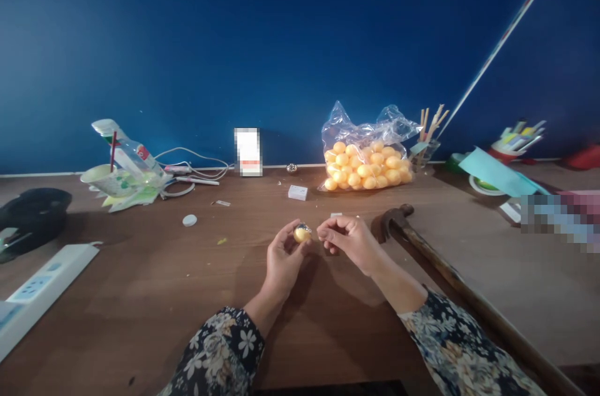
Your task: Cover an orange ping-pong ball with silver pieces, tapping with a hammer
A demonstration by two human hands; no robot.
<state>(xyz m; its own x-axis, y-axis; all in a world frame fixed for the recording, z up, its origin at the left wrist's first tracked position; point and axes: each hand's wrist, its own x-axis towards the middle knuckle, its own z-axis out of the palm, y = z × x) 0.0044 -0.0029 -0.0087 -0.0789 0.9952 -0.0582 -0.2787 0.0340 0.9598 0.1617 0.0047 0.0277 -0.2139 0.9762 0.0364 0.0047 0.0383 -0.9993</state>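
My left hand (284, 258) grips a small pale-yellow ball (302, 237) between thumb and fingers, above the wooden table. Shiny silver material covers the top of the ball. Just to its right, my right hand (352, 245) is closed in a pinch, apart from the ball. Whatever its fingertips hold, if anything, is too small to make out. Behind the hands stands a clear plastic bag (368, 168) full of similar yellow balls. A small white box (297, 192) lies beyond my left hand, and a shiny silver round piece (291, 168) sits near the wall.
A hammer (435, 262) lies along my right forearm. To the left are a power strip (44, 290), a black object (35, 215), a white cap (189, 220) and a tilted plastic bottle (126, 146). Sticks in a glass (425, 152) and a pen holder (506, 149) stand at the back right.
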